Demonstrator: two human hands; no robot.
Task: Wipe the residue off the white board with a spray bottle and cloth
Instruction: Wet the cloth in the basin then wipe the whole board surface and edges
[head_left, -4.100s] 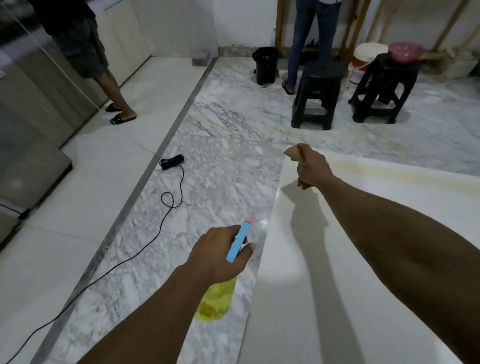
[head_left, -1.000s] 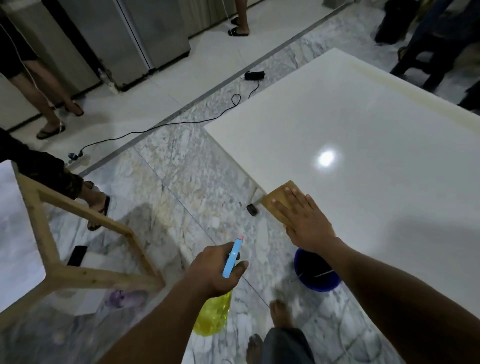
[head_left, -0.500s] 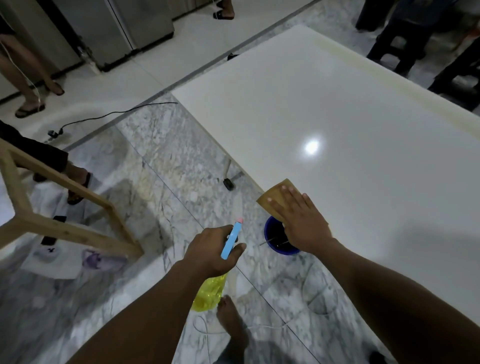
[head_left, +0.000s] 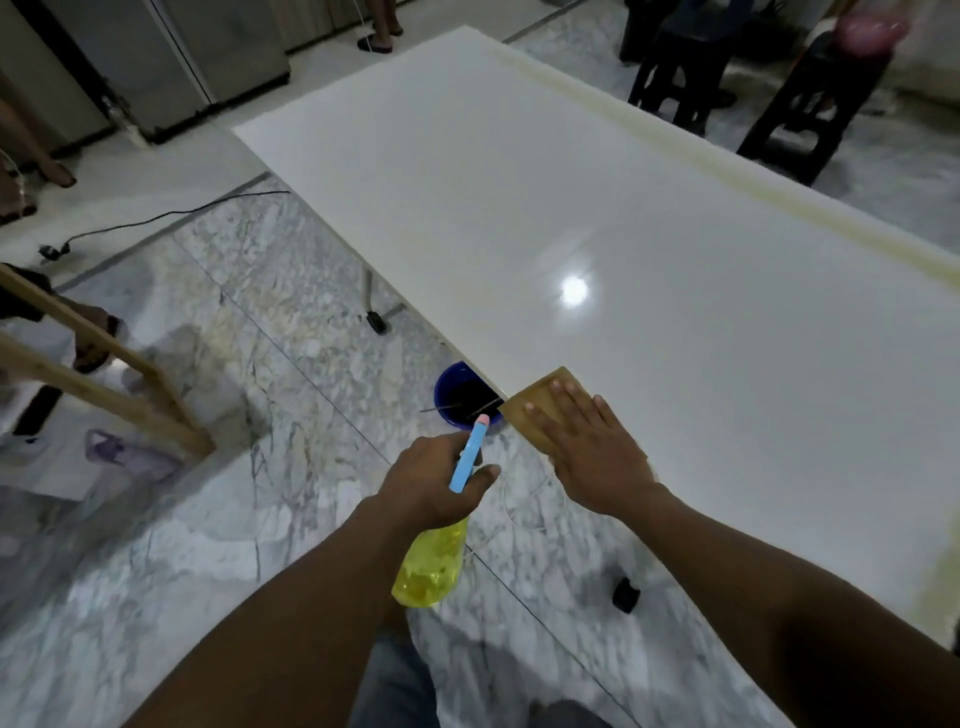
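A large glossy white board (head_left: 519, 197) lies flat like a tabletop, running from the near right to the far middle of the scene, with a round glare of light on its surface. A yellowish strip of residue (head_left: 737, 208) runs along its far right edge. At the board's near left edge, the right hand (head_left: 592, 457) lies palm down on a folded tan cloth (head_left: 530, 400), its fingers straight and close together, pressing the cloth flat against the board. Just to the left, off the board and above the floor, the left hand (head_left: 426, 483) grips a translucent yellow spray bottle with a light blue spray head (head_left: 431, 566); the fingers are curled round the neck, the thumb lies beside the blue head, and the pink-tipped nozzle points away from the person. A round blue bucket (head_left: 440, 389) stands on the grey-veined marble floor (head_left: 260, 374), partly under the board's edge, beyond the bottle. A pale wooden frame (head_left: 104, 384) stands at the left, a black cable (head_left: 156, 218) trails over the floor further off, and two black plastic stools (head_left: 810, 114) stand at the far right.
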